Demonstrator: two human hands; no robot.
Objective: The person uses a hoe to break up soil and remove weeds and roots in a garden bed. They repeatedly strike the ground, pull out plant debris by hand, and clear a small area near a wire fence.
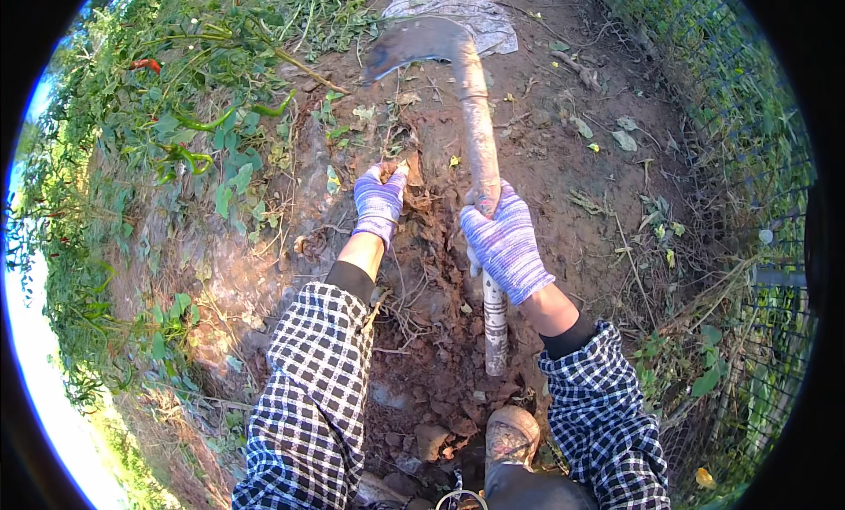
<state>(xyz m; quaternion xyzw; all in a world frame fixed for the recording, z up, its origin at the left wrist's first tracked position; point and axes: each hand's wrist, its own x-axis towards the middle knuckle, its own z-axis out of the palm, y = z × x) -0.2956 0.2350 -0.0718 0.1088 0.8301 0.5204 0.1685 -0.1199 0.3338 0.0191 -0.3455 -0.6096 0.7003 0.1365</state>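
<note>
A curved-bladed sickle (422, 44) on a long pale handle (483, 140) is raised over the soil, blade to the upper left. My right hand (505, 243), in a purple and white knit glove, is shut around that handle below its middle. To the left, my left hand (383, 196) wears a matching glove and reaches down to the ground with its fingers bent around a small brown piece (401, 169); whether this is root, leaf or soil I cannot tell. Broken reddish soil (439, 266) runs from there towards my boot (511, 437).
Pepper plants (231, 114) with green and red peppers grow on the left. A mesh fence (772, 180) with greenery behind it lines the right. A pale plastic sheet (495, 25) lies at the top. Dry stems (406, 312) and scattered leaves are on the soil.
</note>
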